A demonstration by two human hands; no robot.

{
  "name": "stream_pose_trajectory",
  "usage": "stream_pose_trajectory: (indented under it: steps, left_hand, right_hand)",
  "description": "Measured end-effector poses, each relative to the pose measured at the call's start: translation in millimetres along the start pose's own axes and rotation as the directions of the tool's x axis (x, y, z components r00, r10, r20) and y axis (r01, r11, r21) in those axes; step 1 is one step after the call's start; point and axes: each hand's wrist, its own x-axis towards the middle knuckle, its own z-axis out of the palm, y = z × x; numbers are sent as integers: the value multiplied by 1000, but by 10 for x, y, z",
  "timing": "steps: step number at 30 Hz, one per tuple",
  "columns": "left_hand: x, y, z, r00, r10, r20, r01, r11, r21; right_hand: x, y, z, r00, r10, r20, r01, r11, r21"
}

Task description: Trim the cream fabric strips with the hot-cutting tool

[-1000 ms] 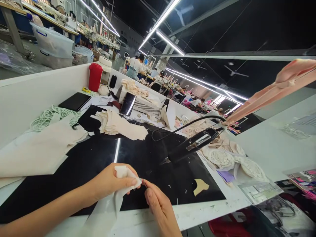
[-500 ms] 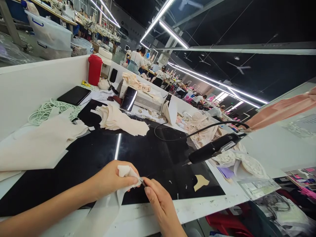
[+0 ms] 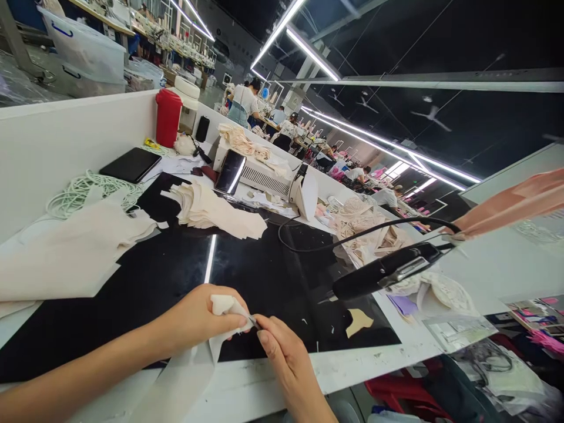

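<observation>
My left hand [image 3: 215,314] is closed around a piece of cream fabric [image 3: 224,304], bunched between thumb and fingers. A pale length of cloth [image 3: 189,370] hangs from below it over the table's front edge. My right hand [image 3: 282,346] pinches a small metal tool [image 3: 254,322], its tip against the fabric beside my left thumb. Most of the tool is hidden in my fingers, so I cannot tell its exact kind. Both hands are above the near edge of a shiny black mat [image 3: 282,282].
Cream fabric pieces lie in a stack [image 3: 215,211] and a larger pile [image 3: 57,252]. A black pointed tool with a cable [image 3: 383,273] hangs from a pink cloth strip [image 3: 511,202] at right. Behind are a phone [image 3: 230,171], a red cup [image 3: 168,117] and green cord [image 3: 88,194].
The hanging black tool has swung slightly towards me, with the pink strip. My hands stay together at the fabric, hardly moved; the view has shifted a little.
</observation>
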Motion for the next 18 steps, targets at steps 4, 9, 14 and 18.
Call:
stream_pose_trajectory:
  steps: [4, 9, 14, 18]
  left_hand:
    - [3, -11, -2, 1000, -14, -2, 14, 1000, -14]
    - [4, -38, 2, 1000, -16, -11, 16, 1000, -21]
    - [19, -37, 4, 1000, -24, -11, 24, 999, -25]
    - [21, -36, 6, 1000, -19, -12, 19, 1000, -21]
  right_hand:
    - [14, 22, 5, 1000, -11, 3, 11, 1000, 3]
    - [32, 24, 21, 999, -30, -12, 30, 999, 19]
    - [23, 52, 28, 1000, -20, -7, 20, 999, 27]
    - [16, 74, 29, 1000, -17, -6, 18, 999, 37]
